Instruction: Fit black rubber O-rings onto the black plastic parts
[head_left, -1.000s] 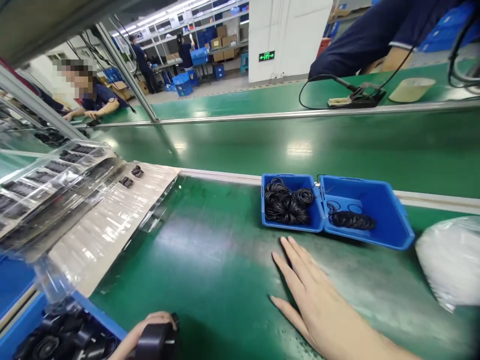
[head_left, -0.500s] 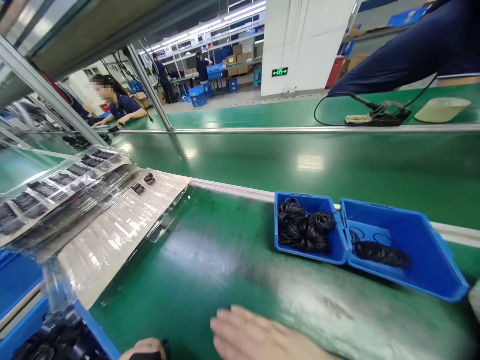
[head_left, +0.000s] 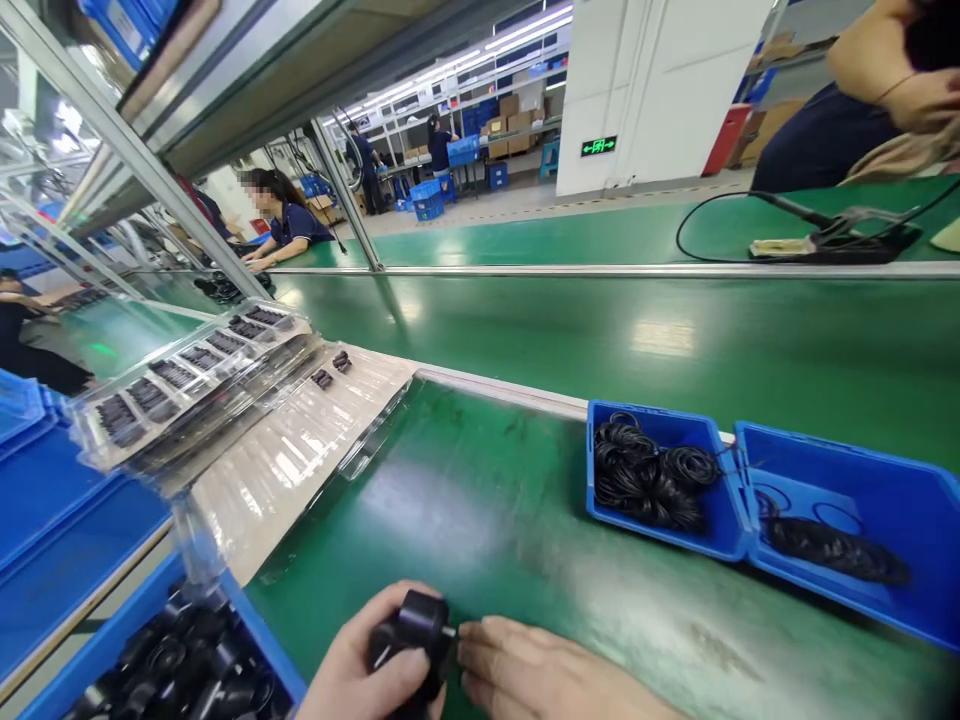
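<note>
My left hand (head_left: 367, 660) grips a black cylindrical part (head_left: 424, 618) low in the middle, its thumb pressed against the side. A short pale pin sticks out of the part toward the right. Just right of it lies my right hand (head_left: 540, 670), back up, with fingers stretched out and close together; the fingertips are very near the pin, and I cannot tell whether they touch it. At lower left a blue bin (head_left: 259, 620) holds many black parts (head_left: 187, 650) of a similar look.
Left of centre lies a clear plastic tray (head_left: 277, 470) with small black pieces (head_left: 322, 378). Blue boxes on the right hold black rings and cords (head_left: 645, 475). Metal posts (head_left: 345, 195) rise from the green bench (head_left: 480, 480). Across it are co-workers and a black clamp-like tool (head_left: 840, 235).
My left hand has come further into view, raising the black part beside my right hand. My right hand has shifted slightly right and down. The camera has turned left.
</note>
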